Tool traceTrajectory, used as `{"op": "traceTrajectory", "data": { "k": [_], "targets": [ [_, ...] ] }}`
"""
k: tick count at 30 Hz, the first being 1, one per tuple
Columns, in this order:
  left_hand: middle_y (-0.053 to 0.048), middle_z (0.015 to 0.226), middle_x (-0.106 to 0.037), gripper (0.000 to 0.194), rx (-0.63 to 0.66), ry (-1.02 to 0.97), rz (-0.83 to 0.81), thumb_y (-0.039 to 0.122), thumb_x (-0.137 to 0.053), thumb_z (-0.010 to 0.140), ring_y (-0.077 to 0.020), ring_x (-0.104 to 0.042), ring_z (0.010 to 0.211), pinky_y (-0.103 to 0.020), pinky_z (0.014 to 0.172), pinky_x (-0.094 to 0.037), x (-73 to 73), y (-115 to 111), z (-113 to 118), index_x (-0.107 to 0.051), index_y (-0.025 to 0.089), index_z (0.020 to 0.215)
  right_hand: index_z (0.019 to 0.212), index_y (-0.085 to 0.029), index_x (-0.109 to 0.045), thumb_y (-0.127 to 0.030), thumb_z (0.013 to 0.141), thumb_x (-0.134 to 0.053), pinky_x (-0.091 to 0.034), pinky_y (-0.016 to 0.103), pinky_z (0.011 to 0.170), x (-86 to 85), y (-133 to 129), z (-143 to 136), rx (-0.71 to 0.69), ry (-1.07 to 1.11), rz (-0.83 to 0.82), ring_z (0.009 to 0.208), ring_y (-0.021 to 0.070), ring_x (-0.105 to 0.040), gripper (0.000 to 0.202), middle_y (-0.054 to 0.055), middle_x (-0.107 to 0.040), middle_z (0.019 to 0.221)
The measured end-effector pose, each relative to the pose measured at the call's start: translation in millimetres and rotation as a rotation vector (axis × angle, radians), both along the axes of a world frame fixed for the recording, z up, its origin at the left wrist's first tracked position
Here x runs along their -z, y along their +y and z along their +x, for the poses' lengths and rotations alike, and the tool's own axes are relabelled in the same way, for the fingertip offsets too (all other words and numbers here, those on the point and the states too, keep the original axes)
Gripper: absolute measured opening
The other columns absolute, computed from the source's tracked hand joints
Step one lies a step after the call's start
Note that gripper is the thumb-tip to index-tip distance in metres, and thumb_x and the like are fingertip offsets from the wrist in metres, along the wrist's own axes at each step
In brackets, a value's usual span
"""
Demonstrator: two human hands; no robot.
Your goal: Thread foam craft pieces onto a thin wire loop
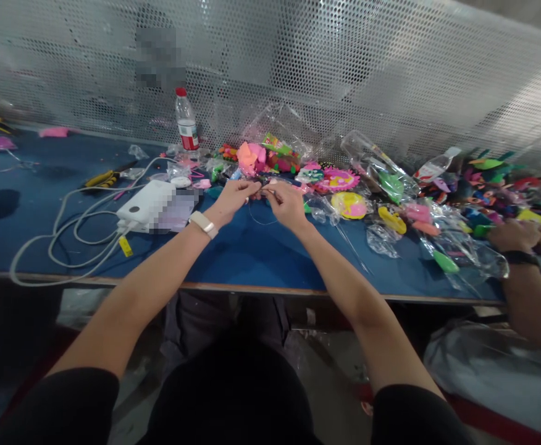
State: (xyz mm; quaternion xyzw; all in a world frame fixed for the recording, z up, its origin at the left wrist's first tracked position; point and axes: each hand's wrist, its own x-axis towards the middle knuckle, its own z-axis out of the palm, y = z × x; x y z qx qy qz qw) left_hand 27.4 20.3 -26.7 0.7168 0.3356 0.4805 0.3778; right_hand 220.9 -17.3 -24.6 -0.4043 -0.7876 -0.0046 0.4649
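Observation:
My left hand (pixel 234 201) and my right hand (pixel 288 205) meet over the blue table, fingertips almost touching. Both are closed in a pinch. A thin thread (pixel 257 220) hangs in a loop below the fingers and runs between the two hands. Whatever else is between the fingertips is too small to make out. Just behind the hands lie an orange and pink soft piece (pixel 251 157) and a heap of small colourful pieces (pixel 283 162). A yellow round piece (pixel 348 205) with a pink patch lies to the right of my right hand.
A white power bank (pixel 146 204) with looped white cables (pixel 55 232) lies left. Behind are yellow-handled pliers (pixel 100 180) and a red-capped bottle (pixel 187 123). Plastic bags (pixel 381 170) and coloured pieces spread rightward to a co-worker's hands (pixel 515 236). A perforated metal panel (pixel 261 62) borders the back.

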Motion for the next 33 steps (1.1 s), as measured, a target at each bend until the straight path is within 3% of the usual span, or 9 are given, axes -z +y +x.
{"op": "traceTrajectory", "data": {
  "k": [3, 6, 8, 12, 17, 21, 26, 28, 33],
  "targets": [
    [-0.005, 0.078, -0.075, 0.043, -0.195, 0.072, 0.183, 0.057, -0.071, 0.101, -0.0184, -0.067, 0.073, -0.037, 0.074, -0.053, -3.5, -5.2, -2.2, -0.076, 0.022, 0.077, 0.105, -0.024, -0.077, -0.049, 0.109, -0.056, -0.052, 0.037, 0.076, 0.8, -0.3, -4.3, 0.038, 0.095, -0.052, 0.073, 0.0202, -0.061, 0.033, 0.004, -0.069, 0.080],
    [-0.009, 0.100, -0.077, 0.032, -0.415, 0.142, 0.434, 0.053, -0.076, 0.098, -0.0240, -0.070, 0.094, -0.041, 0.091, -0.055, -8.3, -14.1, -3.5, -0.076, 0.021, 0.095, 0.102, -0.022, -0.076, -0.057, 0.108, -0.056, -0.044, 0.034, 0.064, 3.2, 2.7, -8.2, 0.071, 0.211, -0.156, 0.060, 0.0166, -0.049, 0.041, 0.001, -0.063, 0.071],
    [-0.011, 0.116, -0.076, 0.024, -0.459, 0.217, 0.556, 0.045, -0.076, 0.099, -0.0284, -0.067, 0.111, -0.045, 0.101, -0.052, -9.8, -18.2, -4.2, -0.076, 0.022, 0.106, 0.099, -0.023, -0.076, -0.064, 0.107, -0.056, -0.041, 0.033, 0.061, 5.2, 5.7, -9.7, 0.071, 0.243, -0.212, 0.058, 0.0157, -0.045, 0.046, 0.001, -0.062, 0.071],
    [-0.009, 0.123, -0.076, 0.013, -0.402, 0.375, 0.657, 0.034, -0.069, 0.103, -0.0323, -0.062, 0.120, -0.053, 0.110, -0.045, -8.9, -18.1, -5.6, -0.079, 0.026, 0.106, 0.095, -0.022, -0.076, -0.068, 0.103, -0.058, -0.039, 0.032, 0.059, 6.9, 8.8, -10.3, 0.022, 0.285, -0.239, 0.058, 0.0150, -0.046, 0.049, 0.001, -0.063, 0.071],
    [-0.007, 0.117, -0.080, 0.017, -0.315, 0.409, 0.643, 0.027, -0.065, 0.105, -0.0309, -0.063, 0.117, -0.053, 0.109, -0.044, -7.3, -15.0, -2.6, -0.081, 0.025, 0.101, 0.095, -0.023, -0.076, -0.062, 0.105, -0.058, -0.039, 0.032, 0.059, 5.0, 5.3, -8.1, 0.058, 0.241, -0.172, 0.056, 0.0148, -0.043, 0.045, -0.002, -0.056, 0.063],
    [-0.006, 0.101, -0.082, 0.012, -0.265, 0.312, 0.470, 0.022, -0.068, 0.101, -0.0267, -0.071, 0.101, -0.046, 0.100, -0.053, -7.9, -15.7, 4.6, -0.080, 0.023, 0.098, 0.097, -0.022, -0.078, -0.057, 0.108, -0.055, -0.051, 0.035, 0.072, 3.6, 3.7, -1.3, 0.061, 0.156, -0.020, 0.068, 0.0187, -0.060, 0.044, 0.002, -0.066, 0.071],
    [-0.007, 0.085, -0.081, 0.012, 0.030, -0.008, 0.173, 0.024, -0.068, 0.099, -0.0179, -0.076, 0.080, -0.033, 0.082, -0.061, -6.8, -10.5, 8.6, -0.075, 0.016, 0.094, 0.099, -0.022, -0.079, -0.052, 0.111, -0.051, -0.057, 0.039, 0.084, 1.9, 6.5, 8.5, 0.008, 0.053, 0.081, 0.087, 0.0237, -0.072, 0.042, 0.010, -0.079, 0.093],
    [-0.007, 0.084, -0.081, 0.011, 0.085, -0.053, 0.124, 0.025, -0.069, 0.098, -0.0168, -0.076, 0.077, -0.032, 0.080, -0.062, -7.0, -8.3, 6.5, -0.075, 0.016, 0.095, 0.100, -0.023, -0.079, -0.050, 0.111, -0.052, -0.058, 0.040, 0.085, 1.1, 7.0, 9.2, 0.003, 0.028, 0.090, 0.090, 0.0244, -0.073, 0.040, 0.010, -0.080, 0.095],
    [-0.007, 0.094, -0.083, 0.016, -0.019, 0.104, 0.320, 0.012, -0.066, 0.093, -0.0185, -0.078, 0.088, -0.036, 0.090, -0.061, -11.2, -11.5, -2.3, -0.078, 0.018, 0.102, 0.100, -0.022, -0.079, -0.046, 0.108, -0.059, -0.055, 0.037, 0.075, 1.0, 6.5, 4.0, 0.033, 0.136, -0.011, 0.077, 0.0208, -0.068, 0.033, 0.006, -0.075, 0.084]
  ]
}}
